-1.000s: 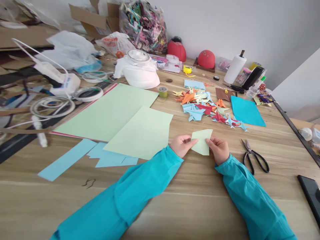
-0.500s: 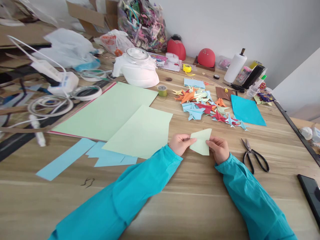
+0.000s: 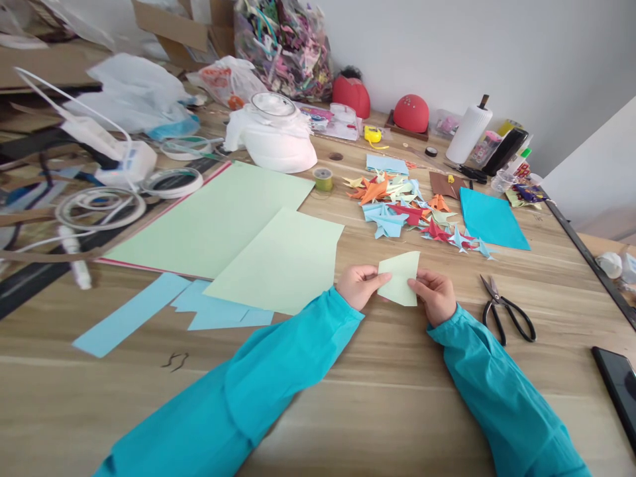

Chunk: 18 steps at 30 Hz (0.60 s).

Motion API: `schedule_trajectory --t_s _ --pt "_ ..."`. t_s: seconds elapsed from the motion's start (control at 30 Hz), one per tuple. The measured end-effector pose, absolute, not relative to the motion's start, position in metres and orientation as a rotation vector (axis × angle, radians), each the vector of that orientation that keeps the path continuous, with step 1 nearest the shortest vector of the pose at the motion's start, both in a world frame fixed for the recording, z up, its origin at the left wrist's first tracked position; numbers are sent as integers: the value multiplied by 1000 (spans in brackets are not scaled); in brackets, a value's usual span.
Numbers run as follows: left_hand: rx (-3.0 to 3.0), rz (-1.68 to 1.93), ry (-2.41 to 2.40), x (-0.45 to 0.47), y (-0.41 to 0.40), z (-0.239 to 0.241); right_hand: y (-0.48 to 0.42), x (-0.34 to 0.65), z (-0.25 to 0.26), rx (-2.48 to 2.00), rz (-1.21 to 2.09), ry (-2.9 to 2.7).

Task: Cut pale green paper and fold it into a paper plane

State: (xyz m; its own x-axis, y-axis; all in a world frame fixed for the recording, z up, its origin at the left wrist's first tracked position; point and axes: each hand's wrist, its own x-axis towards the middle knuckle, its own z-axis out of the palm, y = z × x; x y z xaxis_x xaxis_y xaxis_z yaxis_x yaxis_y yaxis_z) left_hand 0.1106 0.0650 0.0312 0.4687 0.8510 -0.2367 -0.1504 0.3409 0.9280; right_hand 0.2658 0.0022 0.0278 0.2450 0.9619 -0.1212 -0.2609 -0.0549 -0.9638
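Between both hands, just above the wooden table (image 3: 397,411), is a small piece of pale green paper (image 3: 401,277). My left hand (image 3: 358,286) pinches its left edge, thumb in front. On the right edge my right hand (image 3: 435,294) pinches it too, with the fingers partly behind the paper. To the right lie black-handled scissors (image 3: 503,311), blades slightly apart. Left of my hands a larger pale green sheet (image 3: 283,265) overlaps a big green sheet (image 3: 209,212). Beyond the hands sits a pile of folded paper cranes (image 3: 387,218) in blue, orange, red and green.
A turquoise sheet (image 3: 493,218) lies right of the pile. Blue paper strips (image 3: 132,315) are at the left. A thread spool (image 3: 322,180), a white bag-wrapped bundle (image 3: 278,149) and a power strip (image 3: 126,162) with cables stand farther back. A phone (image 3: 619,387) is at the right edge.
The small green paper has tilted slightly and its top corner has shifted a little left. Both hands keep their pinch in nearly the same place.
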Motion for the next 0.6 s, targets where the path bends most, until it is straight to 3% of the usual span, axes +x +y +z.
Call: schedule_trajectory --t_s 0.6 --pt "950 798 697 108 65 32 7 267 28 -1192 1115 -527"
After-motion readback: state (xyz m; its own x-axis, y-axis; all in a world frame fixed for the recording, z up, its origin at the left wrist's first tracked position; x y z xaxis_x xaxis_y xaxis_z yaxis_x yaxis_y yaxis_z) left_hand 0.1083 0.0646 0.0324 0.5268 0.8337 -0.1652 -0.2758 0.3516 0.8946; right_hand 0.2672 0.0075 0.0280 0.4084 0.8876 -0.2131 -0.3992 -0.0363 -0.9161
